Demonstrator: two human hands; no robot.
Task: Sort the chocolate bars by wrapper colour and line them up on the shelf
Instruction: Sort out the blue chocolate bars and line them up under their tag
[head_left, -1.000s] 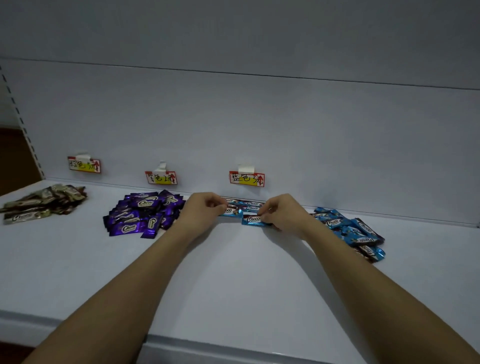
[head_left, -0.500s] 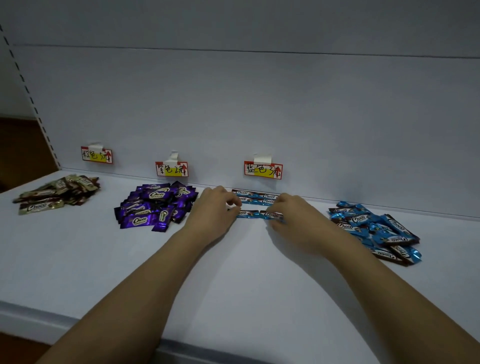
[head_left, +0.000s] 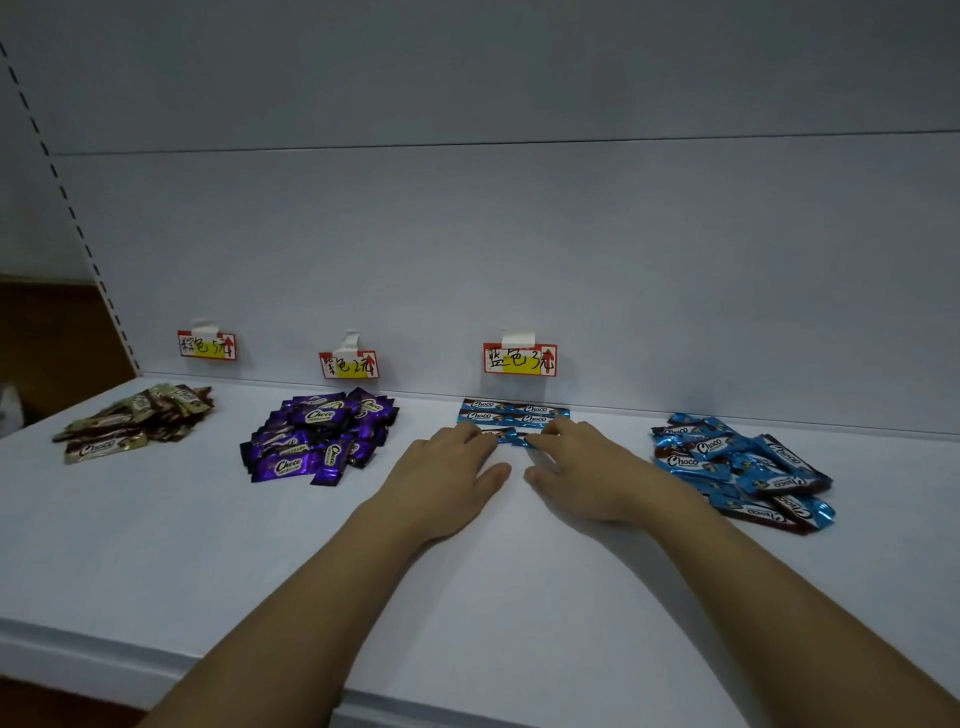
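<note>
Fingers (head_left: 480, 434) hide the nearest blue bars (head_left: 511, 435).

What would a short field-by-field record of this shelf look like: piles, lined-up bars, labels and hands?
brown pile: loose heap, far left
purple pile: loose heap, below the middle label
blue rows: flat rows at the back wall, under the blue label
blue pile: unsorted heap, right
left hand: fingers flat on the nearest row
right hand: fingers flat on the nearest row
shelf: white
</note>
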